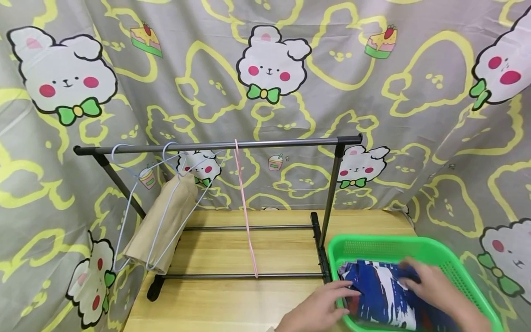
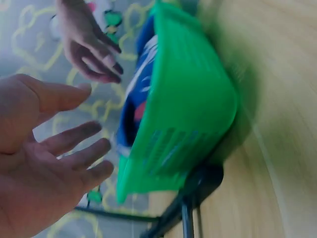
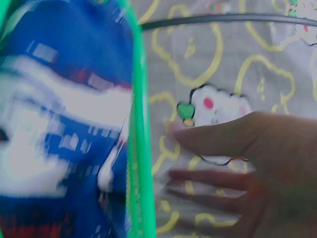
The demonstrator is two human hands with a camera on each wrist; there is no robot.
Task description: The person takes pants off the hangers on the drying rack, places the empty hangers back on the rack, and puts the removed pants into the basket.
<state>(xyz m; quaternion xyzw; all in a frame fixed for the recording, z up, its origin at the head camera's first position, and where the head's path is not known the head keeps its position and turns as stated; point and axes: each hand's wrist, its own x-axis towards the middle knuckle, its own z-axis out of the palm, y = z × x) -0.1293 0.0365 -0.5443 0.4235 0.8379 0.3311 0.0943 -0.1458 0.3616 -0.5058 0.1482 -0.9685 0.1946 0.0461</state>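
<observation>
A green plastic basket [image 1: 373, 248] stands at the lower right of the head view. Inside lies folded blue cloth [image 1: 373, 295] with white and red print. Over this cloth hovers my right hand [image 1: 435, 286], blurred, its fingers loosely bent and holding nothing; the right wrist view shows its thumb apart from the fingers. My left hand [image 1: 317, 306] is at the basket's left rim, fingers spread with an empty palm. In the left wrist view that hand [image 2: 54, 148] is beside the basket's green wall [image 2: 193, 94], with a gap between them.
A dark metal clothes rack [image 1: 286, 145] stands on the wooden table [image 1: 215, 299], left of the basket. On its bar hang a pink hanger [image 1: 244, 203], seen edge-on, and pale blue hangers [image 1: 128, 203], one with a beige garment [image 1: 166, 221]. Patterned grey curtain [image 1: 340, 87] surrounds the table.
</observation>
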